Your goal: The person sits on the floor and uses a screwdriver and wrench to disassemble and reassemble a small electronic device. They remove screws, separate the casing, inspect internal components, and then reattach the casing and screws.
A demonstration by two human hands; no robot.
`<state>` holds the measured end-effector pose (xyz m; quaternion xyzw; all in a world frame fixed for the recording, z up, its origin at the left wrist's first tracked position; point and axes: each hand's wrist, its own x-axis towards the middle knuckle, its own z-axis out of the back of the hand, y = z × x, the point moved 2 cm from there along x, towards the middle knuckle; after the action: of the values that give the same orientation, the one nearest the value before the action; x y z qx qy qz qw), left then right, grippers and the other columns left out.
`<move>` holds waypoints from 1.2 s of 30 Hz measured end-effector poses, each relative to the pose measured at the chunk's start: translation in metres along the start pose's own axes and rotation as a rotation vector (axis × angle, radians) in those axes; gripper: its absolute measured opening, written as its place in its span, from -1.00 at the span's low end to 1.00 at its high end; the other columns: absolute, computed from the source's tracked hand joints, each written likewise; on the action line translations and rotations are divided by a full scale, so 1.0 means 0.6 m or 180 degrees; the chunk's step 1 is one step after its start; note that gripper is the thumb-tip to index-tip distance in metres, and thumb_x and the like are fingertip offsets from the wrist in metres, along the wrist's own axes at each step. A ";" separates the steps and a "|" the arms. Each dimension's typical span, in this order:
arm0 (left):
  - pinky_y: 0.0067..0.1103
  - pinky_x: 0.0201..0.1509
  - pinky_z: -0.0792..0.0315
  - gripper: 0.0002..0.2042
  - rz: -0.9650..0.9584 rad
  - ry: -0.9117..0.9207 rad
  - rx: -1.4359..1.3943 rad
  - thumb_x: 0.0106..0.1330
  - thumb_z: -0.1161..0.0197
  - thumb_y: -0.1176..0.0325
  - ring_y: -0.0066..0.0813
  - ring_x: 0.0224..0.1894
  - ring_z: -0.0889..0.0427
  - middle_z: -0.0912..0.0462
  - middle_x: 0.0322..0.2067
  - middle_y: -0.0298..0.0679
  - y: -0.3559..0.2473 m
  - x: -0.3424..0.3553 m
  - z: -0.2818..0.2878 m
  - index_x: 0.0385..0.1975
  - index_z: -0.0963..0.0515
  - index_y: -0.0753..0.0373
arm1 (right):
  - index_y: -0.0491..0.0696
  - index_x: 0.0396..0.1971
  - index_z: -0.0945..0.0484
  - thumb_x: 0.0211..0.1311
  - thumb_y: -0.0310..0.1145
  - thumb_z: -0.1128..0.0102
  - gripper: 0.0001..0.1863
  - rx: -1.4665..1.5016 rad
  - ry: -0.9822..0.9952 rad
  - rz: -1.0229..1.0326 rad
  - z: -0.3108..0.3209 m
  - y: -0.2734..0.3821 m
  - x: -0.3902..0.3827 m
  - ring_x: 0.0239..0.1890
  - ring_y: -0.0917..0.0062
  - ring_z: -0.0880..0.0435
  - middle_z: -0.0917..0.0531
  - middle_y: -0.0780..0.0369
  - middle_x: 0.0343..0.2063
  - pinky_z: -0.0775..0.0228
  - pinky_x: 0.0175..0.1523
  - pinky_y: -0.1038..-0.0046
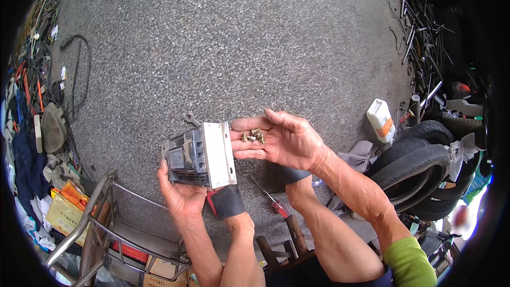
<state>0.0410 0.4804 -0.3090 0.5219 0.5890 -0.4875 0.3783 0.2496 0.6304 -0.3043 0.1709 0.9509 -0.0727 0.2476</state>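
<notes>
My left hand (183, 199) grips a dark box-shaped device with ribbed sides (186, 155), thumb along its left side and the other fingers mostly hidden under it. A pale metal mounting plate (217, 154) with holes forms its right face. Just right of that plate, my right hand (289, 141) lies palm up with its fingers stretched out, their tips at the plate's edge. Several small brass-coloured screws (254, 136) rest on those fingers. Beyond the device, the open end of a wrench (192, 119) shows on the floor.
A screwdriver with a red handle (279, 209) lies between my feet on the speckled floor (223, 48). To the right are a white bottle (380, 122), stacked tires (414, 172) and scattered tools (425, 48). A metal tube frame (95, 210) stands at lower left, near cables and cloths.
</notes>
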 end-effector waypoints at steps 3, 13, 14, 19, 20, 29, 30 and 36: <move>-0.20 0.18 -0.55 -0.44 0.0148 0.0110 -0.0033 0.18 -0.46 0.03 -0.29 0.12 -0.62 -0.65 0.08 -0.25 0.003 0.000 0.000 0.13 -0.54 0.17 | -0.37 0.27 -0.35 0.53 -0.03 0.12 -0.34 -0.0028 0.0053 -0.0021 -0.010 -0.001 0.001 0.33 0.07 -0.43 -0.47 -0.13 0.23 -0.23 0.44 0.07; 0.08 -0.03 -0.45 -0.25 0.0701 0.0171 -0.0420 0.21 -0.22 -0.27 0.08 -0.12 -0.62 -0.59 0.10 0.05 0.026 0.032 0.016 0.29 -0.43 0.14 | -0.41 0.30 -0.28 0.56 -0.03 0.21 -0.31 -0.0212 -0.0106 0.0068 -0.036 -0.004 -0.010 0.30 -0.03 -0.45 -0.43 -0.21 0.24 -0.19 0.43 -0.07; 0.07 -0.03 -0.45 -0.25 0.0716 0.0194 -0.0381 0.21 -0.22 -0.27 0.08 -0.12 -0.63 -0.59 0.09 0.05 0.026 0.031 0.014 0.28 -0.43 0.14 | -0.41 0.30 -0.28 0.56 -0.03 0.22 -0.31 -0.0207 -0.0090 0.0076 -0.039 -0.003 -0.011 0.29 -0.04 -0.45 -0.43 -0.22 0.24 -0.19 0.43 -0.07; 0.05 -0.05 -0.47 -0.25 0.0792 0.0336 -0.0334 0.21 -0.21 -0.28 0.05 -0.15 -0.63 -0.62 0.03 0.03 0.027 0.030 0.014 0.25 -0.44 0.17 | -0.42 0.30 -0.28 0.57 -0.04 0.23 -0.31 -0.0299 -0.0206 0.0094 -0.045 -0.003 -0.012 0.28 -0.06 -0.45 -0.42 -0.23 0.24 -0.20 0.42 -0.09; 0.04 -0.05 -0.48 -0.26 0.0838 0.0352 -0.0405 0.21 -0.20 -0.29 0.02 -0.15 -0.64 -0.63 0.02 0.02 0.026 0.030 0.015 0.24 -0.45 0.17 | -0.43 0.29 -0.27 0.57 -0.04 0.23 -0.31 -0.0321 -0.0221 0.0091 -0.046 -0.005 -0.012 0.28 -0.06 -0.46 -0.42 -0.24 0.24 -0.20 0.42 -0.09; -0.12 -0.03 -0.55 -0.32 0.0830 0.0677 -0.0175 0.24 -0.17 -0.23 -0.11 -0.20 -0.67 -0.65 -0.04 0.04 0.035 0.038 0.032 0.17 -0.49 0.22 | -0.44 0.25 -0.32 0.55 -0.05 0.17 -0.33 -0.0314 -0.0052 0.0049 -0.056 -0.010 -0.014 0.26 -0.06 -0.49 -0.45 -0.23 0.21 -0.25 0.39 -0.07; -0.13 -0.04 -0.55 -0.31 0.0847 0.0647 -0.0299 0.25 -0.17 -0.23 -0.11 -0.21 -0.68 -0.64 -0.04 0.05 0.034 0.039 0.033 0.18 -0.49 0.23 | -0.45 0.27 -0.29 0.55 -0.03 0.19 -0.30 -0.0416 -0.0096 0.0045 -0.057 -0.010 -0.015 0.26 -0.09 -0.47 -0.44 -0.26 0.22 -0.22 0.40 -0.12; -0.11 -0.02 -0.58 -0.28 0.0782 0.0621 -0.0357 0.27 -0.15 -0.25 -0.05 -0.09 -0.67 -0.62 0.04 0.04 0.029 0.050 0.053 0.22 -0.46 0.25 | -0.43 0.17 -0.41 0.55 -0.08 0.13 -0.38 -0.0145 -0.0088 0.0120 -0.051 -0.014 -0.016 0.16 0.08 -0.59 -0.55 -0.17 0.12 -0.36 0.36 0.06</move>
<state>0.0507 0.4564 -0.3486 0.6129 0.5810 -0.3509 0.4046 0.2406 0.6269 -0.2725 0.1821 0.9454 -0.0488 0.2659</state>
